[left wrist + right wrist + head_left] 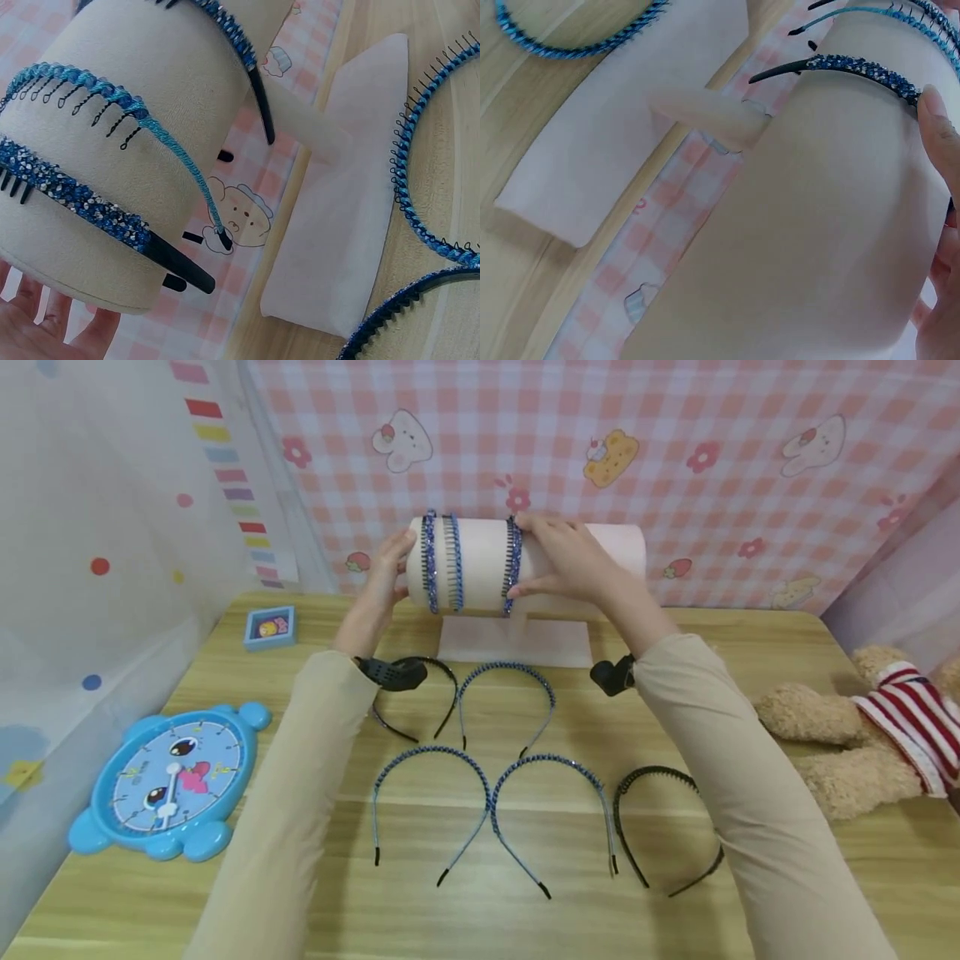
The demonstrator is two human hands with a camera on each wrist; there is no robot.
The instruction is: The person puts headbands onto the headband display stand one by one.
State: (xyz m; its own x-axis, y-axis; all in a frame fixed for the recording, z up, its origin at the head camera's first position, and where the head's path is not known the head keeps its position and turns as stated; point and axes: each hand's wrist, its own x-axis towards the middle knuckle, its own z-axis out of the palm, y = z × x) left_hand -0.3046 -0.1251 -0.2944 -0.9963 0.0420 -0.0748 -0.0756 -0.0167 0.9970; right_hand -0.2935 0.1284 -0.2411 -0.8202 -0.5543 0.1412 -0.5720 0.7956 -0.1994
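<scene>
Room: roll's (482,567) R end; gap btwn its braided band (456,568) & glitter band (513,567). In way: L hand (386,572) at its L end, R hand (567,560) atop, loose bands (432,749) in front.

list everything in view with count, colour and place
Stand: 1, cream, back of table
Headbands on stand: 3, mostly blue, around its cylinder
Blue table headbands: 3, blue, in front of stand
Dark table headbands: 2, near-black, beside left wrist and partly behind right forearm
Clock: 1, blue, left side of table
Frame: 1, blue, back left
Plush toy: 1, light brown, right edge
Table: 1, wood-toned, centre
Checked cloth: 1, pink-and-white, behind table
Spotted sheet: 1, white, far left
Barred strip: 1, multicoloured, back left
Wrist cameras: 2, black, one per wrist
Sleeves: 2, beige, on forearms
Left hand: 1, bare, at stand's left end
Right hand: 1, bare, on stand's rightmost headband
</scene>
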